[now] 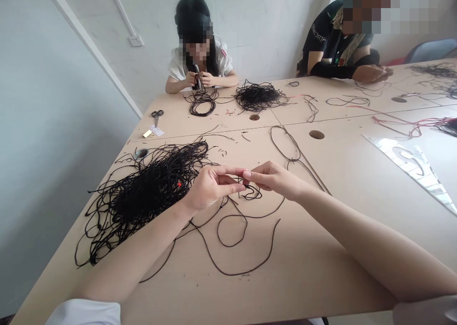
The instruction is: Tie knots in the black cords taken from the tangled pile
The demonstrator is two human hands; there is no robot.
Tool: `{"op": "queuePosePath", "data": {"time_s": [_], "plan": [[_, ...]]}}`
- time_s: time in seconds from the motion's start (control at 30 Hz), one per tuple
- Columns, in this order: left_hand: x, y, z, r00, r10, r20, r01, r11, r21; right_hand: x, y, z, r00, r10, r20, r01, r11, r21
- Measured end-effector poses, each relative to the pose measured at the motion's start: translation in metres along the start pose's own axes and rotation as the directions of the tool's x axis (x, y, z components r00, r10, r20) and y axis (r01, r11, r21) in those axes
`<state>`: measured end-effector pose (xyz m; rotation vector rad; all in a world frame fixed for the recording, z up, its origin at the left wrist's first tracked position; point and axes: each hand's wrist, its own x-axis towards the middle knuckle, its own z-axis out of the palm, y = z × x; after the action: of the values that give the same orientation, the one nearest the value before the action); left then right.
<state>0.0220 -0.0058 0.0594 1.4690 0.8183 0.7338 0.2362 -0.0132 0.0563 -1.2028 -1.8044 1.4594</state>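
My left hand (214,187) and my right hand (273,178) meet at the fingertips above the middle of the table. Both are closed in a pinch on a thin black cord (252,192), which hangs in small loops below the fingers. The exact spot where they grip it is hidden by the fingertips. More black cord (246,273) runs in wide loops over the tabletop beneath my hands. Left of my left hand lies a large tangled heap of black cords (143,196). Beyond my right hand, another looped cord (285,144) lies flat.
Scissors (156,117) lie at the far left by small paper pieces (153,131). A second cord heap (257,96) is across the table, before a person (194,44) handling cords. Another person (335,44) sits far right. A clear triangular ruler (414,168) rests right.
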Motion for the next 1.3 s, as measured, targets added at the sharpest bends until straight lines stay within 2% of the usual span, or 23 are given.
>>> {"op": "queuePosePath", "data": {"time_s": [0.27,0.6,1.3], "plan": [[0.002,-0.003,0.002,0.997,0.059,-0.052,-0.062,0.996,-0.061,0.0,0.001,0.001,0.998,0.022,-0.061,-0.022,1.0,-0.006],[0.003,-0.007,0.002,0.997,0.031,-0.074,-0.032,0.999,-0.017,0.002,0.005,0.003,0.996,0.007,-0.094,-0.008,1.0,-0.004],[0.006,-0.011,-0.001,0.999,-0.023,-0.042,0.023,1.0,0.001,0.002,0.004,-0.005,0.991,0.114,-0.071,-0.12,0.988,-0.1]]}}
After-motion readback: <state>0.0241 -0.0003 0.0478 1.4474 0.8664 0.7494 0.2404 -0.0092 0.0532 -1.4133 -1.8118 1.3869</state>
